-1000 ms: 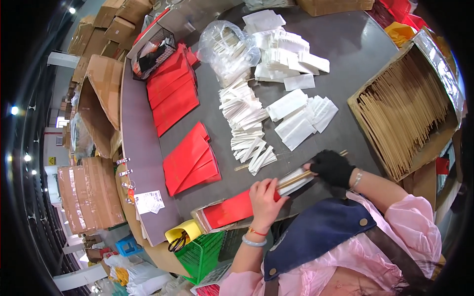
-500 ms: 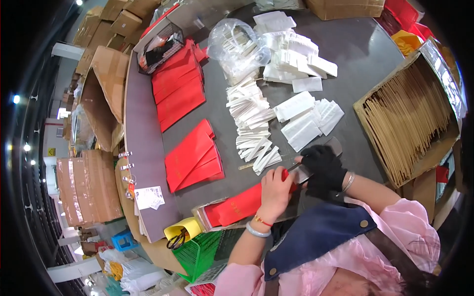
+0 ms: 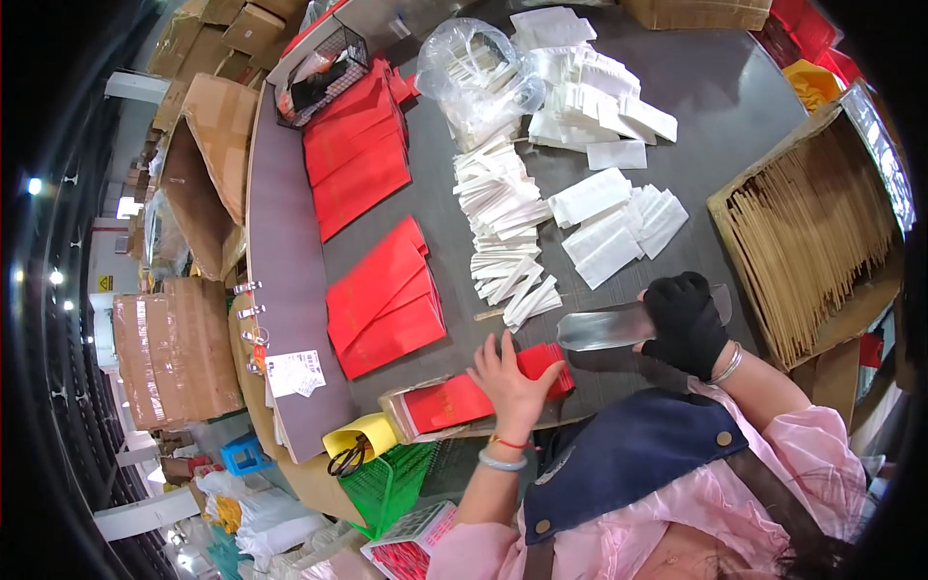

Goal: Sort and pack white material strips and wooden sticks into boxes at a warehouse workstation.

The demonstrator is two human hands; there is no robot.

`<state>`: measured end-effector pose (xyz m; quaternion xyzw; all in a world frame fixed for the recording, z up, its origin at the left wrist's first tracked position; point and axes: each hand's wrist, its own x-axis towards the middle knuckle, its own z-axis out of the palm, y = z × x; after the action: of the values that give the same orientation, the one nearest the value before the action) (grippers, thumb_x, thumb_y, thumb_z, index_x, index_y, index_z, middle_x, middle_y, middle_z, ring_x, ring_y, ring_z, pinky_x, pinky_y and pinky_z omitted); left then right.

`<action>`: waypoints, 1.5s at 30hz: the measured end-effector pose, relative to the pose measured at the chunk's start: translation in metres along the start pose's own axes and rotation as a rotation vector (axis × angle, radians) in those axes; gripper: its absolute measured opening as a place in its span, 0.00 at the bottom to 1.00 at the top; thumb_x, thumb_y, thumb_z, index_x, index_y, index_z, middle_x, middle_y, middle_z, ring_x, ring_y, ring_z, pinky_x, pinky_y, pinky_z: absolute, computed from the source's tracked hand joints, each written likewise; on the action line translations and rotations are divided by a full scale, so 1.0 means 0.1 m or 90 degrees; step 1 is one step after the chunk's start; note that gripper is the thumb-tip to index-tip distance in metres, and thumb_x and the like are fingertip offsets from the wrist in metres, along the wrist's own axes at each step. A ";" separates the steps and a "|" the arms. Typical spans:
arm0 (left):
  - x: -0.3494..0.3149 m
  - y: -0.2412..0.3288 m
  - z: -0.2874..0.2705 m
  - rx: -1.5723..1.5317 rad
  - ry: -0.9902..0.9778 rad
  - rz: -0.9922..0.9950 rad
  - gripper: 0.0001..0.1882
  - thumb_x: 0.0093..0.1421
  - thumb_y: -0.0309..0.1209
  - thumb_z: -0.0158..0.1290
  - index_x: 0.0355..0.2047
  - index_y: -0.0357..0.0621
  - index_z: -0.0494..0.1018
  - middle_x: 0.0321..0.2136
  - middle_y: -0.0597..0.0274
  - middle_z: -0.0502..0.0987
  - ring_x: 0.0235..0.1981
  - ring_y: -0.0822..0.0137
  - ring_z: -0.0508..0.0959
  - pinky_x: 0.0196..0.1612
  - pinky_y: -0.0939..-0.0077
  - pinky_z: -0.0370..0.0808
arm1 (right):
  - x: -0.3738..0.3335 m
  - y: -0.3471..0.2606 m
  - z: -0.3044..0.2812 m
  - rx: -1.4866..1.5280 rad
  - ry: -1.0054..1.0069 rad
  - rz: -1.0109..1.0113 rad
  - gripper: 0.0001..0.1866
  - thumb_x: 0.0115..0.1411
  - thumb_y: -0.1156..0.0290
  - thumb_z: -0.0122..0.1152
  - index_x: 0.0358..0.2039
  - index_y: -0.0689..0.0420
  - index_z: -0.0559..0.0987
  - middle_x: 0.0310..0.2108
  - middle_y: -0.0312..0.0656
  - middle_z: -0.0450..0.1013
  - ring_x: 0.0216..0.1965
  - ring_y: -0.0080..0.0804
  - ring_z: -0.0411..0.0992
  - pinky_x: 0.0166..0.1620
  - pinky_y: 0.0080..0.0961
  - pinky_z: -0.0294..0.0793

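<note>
My bare left hand (image 3: 514, 387) is open, fingers spread and thumb apart, over a stack of red paper envelopes (image 3: 447, 402). The stack lies in a narrow cardboard tray near the table's front edge, its right ends fanned out beside my thumb. In a black fingerless glove, my right hand (image 3: 684, 324) is closed on a shiny, smooth strip with rounded ends (image 3: 601, 330). The strip sticks out on both sides of the hand, apart from the envelopes. Whether it is clear plastic or metal I cannot tell. Thin white paper packets (image 3: 532, 302) lie just beyond, in a long overlapping row.
More red envelopes (image 3: 387, 307) lie at left, below a black wire basket (image 3: 324, 77). Flat white packets (image 3: 619, 232) and a clear plastic bag (image 3: 474, 77) are farther back. A carton of brown cardboard sheets (image 3: 812, 242) stands at right; scissors sit in a yellow holder (image 3: 372, 435).
My right hand has moved right, taking the strip away from the red stack. My left hand has let go of the stack's right end and spread its fingers.
</note>
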<state>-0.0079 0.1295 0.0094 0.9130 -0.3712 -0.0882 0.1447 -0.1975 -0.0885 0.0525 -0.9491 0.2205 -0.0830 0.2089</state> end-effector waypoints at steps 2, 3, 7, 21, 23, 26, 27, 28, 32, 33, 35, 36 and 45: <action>-0.02 -0.02 0.09 -0.043 0.001 -0.027 0.46 0.43 0.54 0.67 0.57 0.41 0.66 0.58 0.48 0.63 0.61 0.46 0.58 0.63 0.35 0.45 | 0.02 -0.03 0.02 -0.012 -0.065 -0.013 0.35 0.36 0.50 0.74 0.43 0.54 0.75 0.40 0.43 0.71 0.45 0.44 0.70 0.55 0.44 0.60; -0.03 -0.04 0.10 -0.082 -0.005 -0.031 0.47 0.43 0.54 0.67 0.58 0.40 0.65 0.58 0.48 0.63 0.62 0.47 0.58 0.64 0.36 0.43 | 0.01 -0.04 0.02 -0.012 -0.068 -0.014 0.35 0.36 0.50 0.74 0.43 0.54 0.75 0.40 0.43 0.71 0.45 0.44 0.70 0.55 0.44 0.60; -0.04 -0.11 0.07 -0.149 -0.025 -0.027 0.48 0.43 0.53 0.68 0.59 0.39 0.63 0.60 0.49 0.61 0.63 0.48 0.57 0.65 0.37 0.41 | 0.03 -0.07 0.07 0.011 -0.113 -0.052 0.34 0.37 0.49 0.73 0.43 0.55 0.76 0.41 0.44 0.72 0.46 0.45 0.70 0.55 0.45 0.60; 0.76 -0.09 0.11 -0.035 0.095 0.182 0.07 0.52 0.32 0.61 0.31 0.47 0.76 0.33 0.62 0.74 0.39 0.56 0.73 0.40 0.60 0.66 | -0.04 0.35 0.09 0.116 0.111 -0.017 0.29 0.43 0.62 0.74 0.46 0.55 0.76 0.46 0.47 0.72 0.48 0.48 0.70 0.53 0.41 0.67; 0.82 -0.20 0.12 -0.030 0.079 0.233 0.05 0.52 0.30 0.60 0.30 0.47 0.76 0.28 0.60 0.75 0.33 0.54 0.75 0.35 0.62 0.68 | -0.35 0.73 -0.13 0.140 0.178 0.187 0.24 0.46 0.70 0.72 0.45 0.56 0.77 0.44 0.46 0.73 0.47 0.44 0.71 0.52 0.36 0.70; 0.89 0.03 0.07 -0.067 0.102 0.261 0.05 0.53 0.28 0.59 0.29 0.45 0.75 0.26 0.57 0.74 0.30 0.54 0.75 0.34 0.60 0.69 | -1.14 1.66 -0.35 0.071 0.364 0.400 0.17 0.54 0.69 0.65 0.43 0.60 0.76 0.41 0.46 0.74 0.44 0.41 0.74 0.48 0.32 0.72; 0.90 0.11 0.08 -0.084 0.110 0.262 0.05 0.53 0.28 0.59 0.29 0.44 0.74 0.26 0.57 0.73 0.30 0.54 0.74 0.35 0.59 0.69 | -1.35 1.86 -0.38 -0.015 0.391 0.445 0.16 0.55 0.68 0.63 0.43 0.60 0.76 0.40 0.47 0.75 0.44 0.42 0.74 0.48 0.32 0.72; 0.91 0.24 0.13 -0.089 0.107 0.267 0.05 0.53 0.28 0.59 0.29 0.44 0.74 0.26 0.57 0.73 0.30 0.54 0.74 0.35 0.59 0.69 | -1.52 1.98 -0.41 -0.020 0.392 0.451 0.16 0.55 0.68 0.63 0.43 0.60 0.76 0.40 0.47 0.75 0.44 0.42 0.74 0.48 0.32 0.72; 0.95 0.80 0.41 -0.192 0.110 0.277 0.09 0.52 0.29 0.61 0.31 0.43 0.72 0.26 0.55 0.72 0.29 0.53 0.73 0.37 0.57 0.69 | -1.62 2.14 -0.39 -0.095 0.210 0.457 0.13 0.56 0.68 0.59 0.40 0.61 0.75 0.37 0.51 0.73 0.42 0.49 0.72 0.44 0.38 0.71; 0.96 0.86 0.44 -0.155 0.155 0.279 0.11 0.51 0.30 0.62 0.32 0.43 0.71 0.27 0.56 0.72 0.29 0.53 0.72 0.37 0.56 0.68 | -1.56 2.11 -0.39 -0.042 0.203 0.476 0.13 0.56 0.68 0.58 0.38 0.62 0.74 0.36 0.52 0.73 0.41 0.52 0.72 0.43 0.39 0.70; 0.99 0.81 0.52 -0.163 0.138 0.281 0.12 0.50 0.30 0.62 0.33 0.44 0.72 0.26 0.57 0.72 0.29 0.53 0.72 0.38 0.55 0.68 | -1.47 2.05 -0.46 -0.037 0.201 0.495 0.11 0.55 0.70 0.58 0.35 0.62 0.72 0.35 0.53 0.72 0.40 0.53 0.71 0.42 0.40 0.70; 1.00 0.78 0.56 -0.170 0.123 0.279 0.13 0.50 0.30 0.63 0.34 0.45 0.72 0.25 0.59 0.72 0.29 0.52 0.72 0.39 0.54 0.68 | -1.44 2.06 -0.49 -0.020 0.165 0.506 0.10 0.55 0.70 0.56 0.36 0.61 0.72 0.34 0.52 0.72 0.39 0.54 0.71 0.42 0.40 0.70; 0.66 0.73 -0.18 -0.428 -0.365 0.124 0.11 0.55 0.33 0.63 0.30 0.37 0.77 0.22 0.64 0.79 0.25 0.77 0.76 0.30 0.78 0.73 | -1.66 2.20 -0.35 -0.182 0.174 0.481 0.09 0.56 0.69 0.54 0.35 0.59 0.70 0.37 0.53 0.71 0.42 0.55 0.70 0.45 0.42 0.70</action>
<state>-0.0035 0.0368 0.0469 0.7147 -0.4313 -0.4390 0.3322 -0.4376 -0.2053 -0.0224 -0.8014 0.5875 -0.0946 0.0600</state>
